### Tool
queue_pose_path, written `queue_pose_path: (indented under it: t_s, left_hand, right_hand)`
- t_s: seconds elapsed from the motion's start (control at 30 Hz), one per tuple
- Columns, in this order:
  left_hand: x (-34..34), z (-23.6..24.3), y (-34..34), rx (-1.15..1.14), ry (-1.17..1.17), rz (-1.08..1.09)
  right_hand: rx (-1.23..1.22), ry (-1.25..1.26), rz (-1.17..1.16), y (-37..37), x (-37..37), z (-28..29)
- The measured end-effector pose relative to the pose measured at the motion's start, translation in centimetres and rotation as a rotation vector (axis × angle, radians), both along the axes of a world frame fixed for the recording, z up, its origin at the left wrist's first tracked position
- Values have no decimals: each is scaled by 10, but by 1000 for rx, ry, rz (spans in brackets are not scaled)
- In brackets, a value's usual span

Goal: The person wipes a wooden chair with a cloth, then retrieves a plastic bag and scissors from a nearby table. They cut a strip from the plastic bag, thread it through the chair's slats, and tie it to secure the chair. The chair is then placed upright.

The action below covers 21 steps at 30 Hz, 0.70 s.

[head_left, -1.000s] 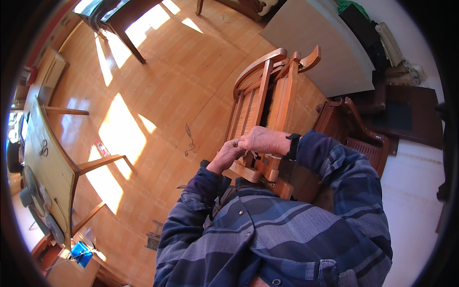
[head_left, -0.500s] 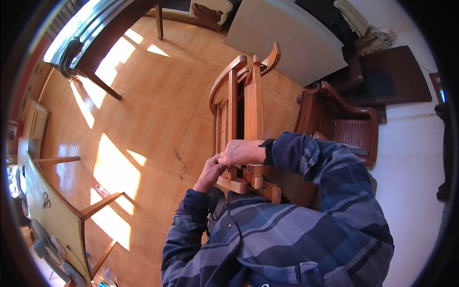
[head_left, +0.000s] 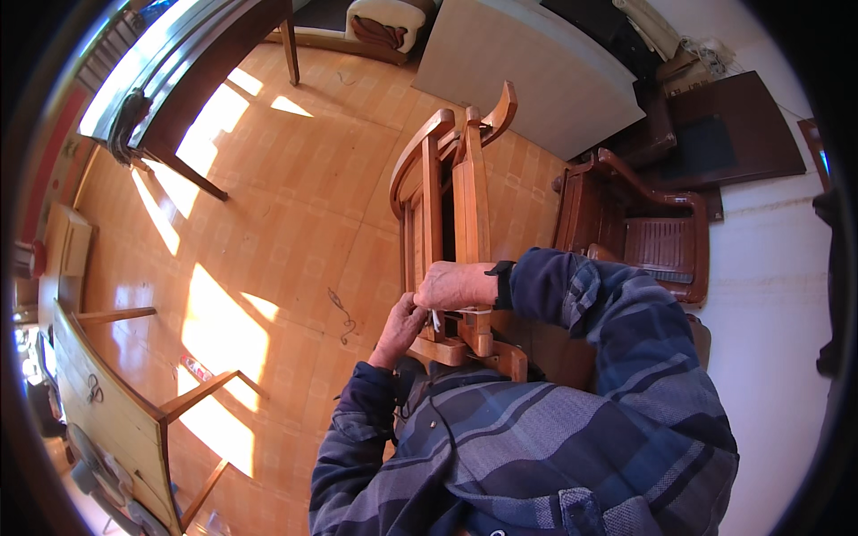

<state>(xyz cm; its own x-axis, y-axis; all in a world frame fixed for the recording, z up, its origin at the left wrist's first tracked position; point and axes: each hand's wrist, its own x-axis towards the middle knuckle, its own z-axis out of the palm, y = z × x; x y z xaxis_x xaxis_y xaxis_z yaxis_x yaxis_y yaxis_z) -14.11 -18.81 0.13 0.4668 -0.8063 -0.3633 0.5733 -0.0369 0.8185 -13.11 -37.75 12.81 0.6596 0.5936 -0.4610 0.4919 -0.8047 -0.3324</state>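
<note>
A folded wooden chair [head_left: 432, 210] stands in front of me, its slats and legs pressed close together. A white cord [head_left: 435, 322] runs round its near legs, with a loose piece hanging beside the fingers. My left hand [head_left: 401, 330] is closed at the chair's left side, thumb and fingers pinched on the cord. My right hand [head_left: 450, 285] reaches across the top of the legs, its fingers bent down and meeting the left fingertips at the cord. The exact grip is partly hidden behind the knuckles.
To the right stands a brown wooden armchair [head_left: 661, 241] against the white wall. A pale panel [head_left: 527, 71] lies behind the folded chair. Tables stand at upper left [head_left: 170, 89] and lower left [head_left: 116, 393]. A thin dark cord [head_left: 342, 317] lies on the sunlit floor.
The loose white cord shows more below my fingers now. My left hand has moved slightly right and up; the right hand stays nearly in place. The view has shifted a little.
</note>
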Motion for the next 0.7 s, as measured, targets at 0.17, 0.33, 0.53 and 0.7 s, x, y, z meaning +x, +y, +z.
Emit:
queue_pose_path:
  t_s: [0.17, 0.33, 0.53, 0.7]
  left_hand:
    - [1, -1, 0, 74, -110, -58]
    - [-1, 4, 1, 46, 50, -17]
    - [1, 31, 10, 198, -95, -44]
    - [3, 52, 9, 236, -144, -213]
  right_hand:
    - [104, 203, -89, -4, -7, 15]
    - [127, 162, -135, -2, -4, 31]
    - [520, -560, -892, -49, -33, 64]
    - [478, -281, -1300, -59, -88, 46]
